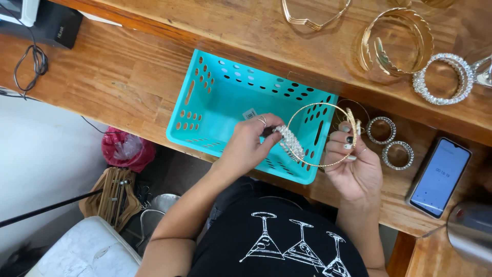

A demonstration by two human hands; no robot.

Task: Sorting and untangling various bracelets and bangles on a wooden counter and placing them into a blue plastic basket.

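Left hand [246, 146] grip: clenched on a rhinestone-covered piece [290, 142], pinched between thumb and fingers, silver ring on one finger. That piece sits against the lower-left arc of a thin gold hoop bangle [322, 134].
Right hand [353, 164] grip: grasping the gold hoop at its right side, fingertips [347, 139] on the wire, nails dark and light.
Hoop is held in the air over the right end of a turquoise perforated plastic basket [215, 102], tilted, not touching it as far as I can tell.
Basket rests on the lower wooden surface [118, 77], near its front edge.
Just right of the right hand: two small rhinestone rings [389, 141] lying flat, side by side.
Further right: smartphone [439, 177], screen lit.
Upper shelf: wide gold cuff [397, 43], rhinestone bangle [443, 79], thin gold cuff [312, 15].
Far left: black box [54, 23] with cable.
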